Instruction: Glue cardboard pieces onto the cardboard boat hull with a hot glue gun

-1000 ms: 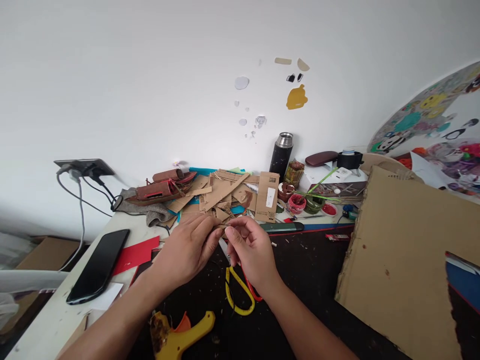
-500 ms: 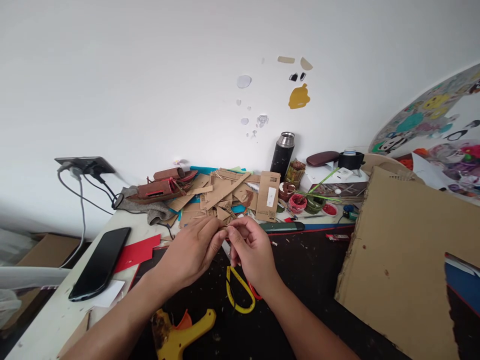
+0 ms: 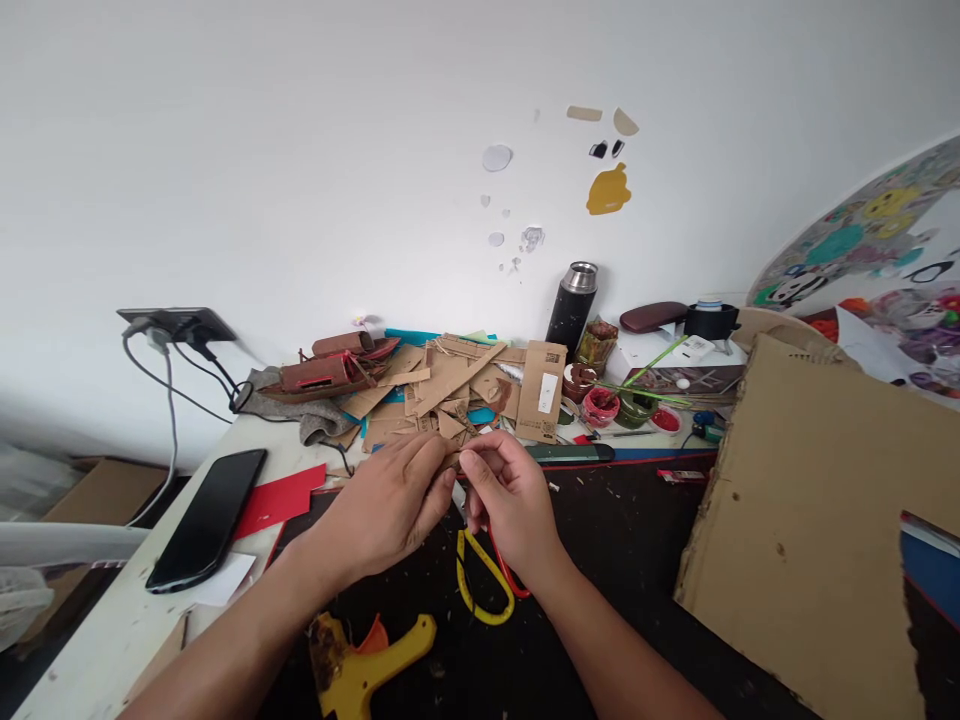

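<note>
My left hand (image 3: 386, 500) and my right hand (image 3: 510, 500) meet at the middle of the desk, fingertips pinching one small brown cardboard piece (image 3: 453, 459) between them. The piece is mostly hidden by my fingers. Scissors with yellow and red handles (image 3: 484, 580) lie on the black mat (image 3: 622, 560) just under my right hand. A heap of cardboard scraps (image 3: 442, 390) lies right behind my hands.
A yellow glue gun (image 3: 360, 665) lies near the front edge. A black phone (image 3: 206, 520) and red card (image 3: 281, 497) are at the left. A large cardboard sheet (image 3: 817, 520) leans at the right. A black flask (image 3: 572, 305), paint pots (image 3: 600, 405) and a brown model boat (image 3: 326, 370) stand by the wall.
My hands stay together on the small piece, with only slight finger movement. The view has shifted a little, so everything sits slightly further right.
</note>
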Tool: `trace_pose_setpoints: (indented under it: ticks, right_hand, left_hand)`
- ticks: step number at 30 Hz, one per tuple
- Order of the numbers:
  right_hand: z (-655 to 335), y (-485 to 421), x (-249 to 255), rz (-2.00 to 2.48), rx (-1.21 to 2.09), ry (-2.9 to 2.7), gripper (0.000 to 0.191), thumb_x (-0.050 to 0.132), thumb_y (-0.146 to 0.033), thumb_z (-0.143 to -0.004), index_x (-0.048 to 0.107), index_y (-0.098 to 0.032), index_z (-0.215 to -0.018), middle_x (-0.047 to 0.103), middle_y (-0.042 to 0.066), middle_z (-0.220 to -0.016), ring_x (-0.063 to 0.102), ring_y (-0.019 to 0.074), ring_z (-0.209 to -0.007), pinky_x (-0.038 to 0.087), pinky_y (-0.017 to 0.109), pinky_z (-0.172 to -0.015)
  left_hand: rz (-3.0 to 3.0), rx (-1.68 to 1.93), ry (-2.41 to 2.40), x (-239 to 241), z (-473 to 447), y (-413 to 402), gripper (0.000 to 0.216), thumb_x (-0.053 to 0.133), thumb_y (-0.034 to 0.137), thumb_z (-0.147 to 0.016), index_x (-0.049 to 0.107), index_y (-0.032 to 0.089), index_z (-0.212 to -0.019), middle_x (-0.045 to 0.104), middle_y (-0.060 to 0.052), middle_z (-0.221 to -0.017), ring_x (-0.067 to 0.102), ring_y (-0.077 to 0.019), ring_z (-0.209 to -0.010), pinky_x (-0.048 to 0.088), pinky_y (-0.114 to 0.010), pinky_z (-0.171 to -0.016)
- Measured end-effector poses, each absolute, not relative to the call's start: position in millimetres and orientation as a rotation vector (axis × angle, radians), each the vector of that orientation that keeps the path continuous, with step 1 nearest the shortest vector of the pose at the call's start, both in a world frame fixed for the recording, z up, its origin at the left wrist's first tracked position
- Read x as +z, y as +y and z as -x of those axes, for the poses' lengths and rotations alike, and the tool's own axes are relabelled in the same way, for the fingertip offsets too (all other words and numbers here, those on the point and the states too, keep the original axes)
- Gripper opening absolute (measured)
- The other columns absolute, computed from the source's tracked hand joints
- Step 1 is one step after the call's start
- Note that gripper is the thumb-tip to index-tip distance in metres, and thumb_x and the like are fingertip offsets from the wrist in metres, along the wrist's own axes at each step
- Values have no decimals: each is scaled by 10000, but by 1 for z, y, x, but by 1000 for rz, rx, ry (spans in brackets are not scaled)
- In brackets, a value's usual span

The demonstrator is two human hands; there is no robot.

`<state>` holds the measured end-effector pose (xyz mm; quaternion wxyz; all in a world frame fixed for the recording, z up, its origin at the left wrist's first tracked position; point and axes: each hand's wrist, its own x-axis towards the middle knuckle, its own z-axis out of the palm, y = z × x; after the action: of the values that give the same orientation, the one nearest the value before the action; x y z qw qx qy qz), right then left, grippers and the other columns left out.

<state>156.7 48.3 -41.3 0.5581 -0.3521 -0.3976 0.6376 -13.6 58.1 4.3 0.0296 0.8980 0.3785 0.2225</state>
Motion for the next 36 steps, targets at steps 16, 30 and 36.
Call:
trace_pose_setpoints:
  ticks: [16,30,36]
  right_hand:
    - [-157,50,-41,832,1551,-917,472,844,-630,-849,610,-224,-905,546,-105,-490,461,86,-356,406,171,-350]
    - [-158,52,-43,839,1593,-889,533,870,-683,-802,602,-231,-893,549,-106,-484,459,91,-353,411,180,-356]
    - [-161,55,-47,826,1546,-793,534,780,-721,-888,660,-201,-894,551,-82,-498,504,100,-363,377,182,-354]
  left_hand:
    - [-2700,605,1191,4,15,57,200,394,245,-1134,540,223,-1000,674,-61,-926,644,-255,-844,512,-371,-784]
    - [-2686,642,1173,5,15,58,227,377,247,-1142,544,231,-988,683,-53,-913,657,-249,-833,519,-366,-770]
    - [-2618,645,1208,3,15,59,237,367,258,-1137,579,222,-1039,720,-81,-964,684,-267,-889,539,-393,-810]
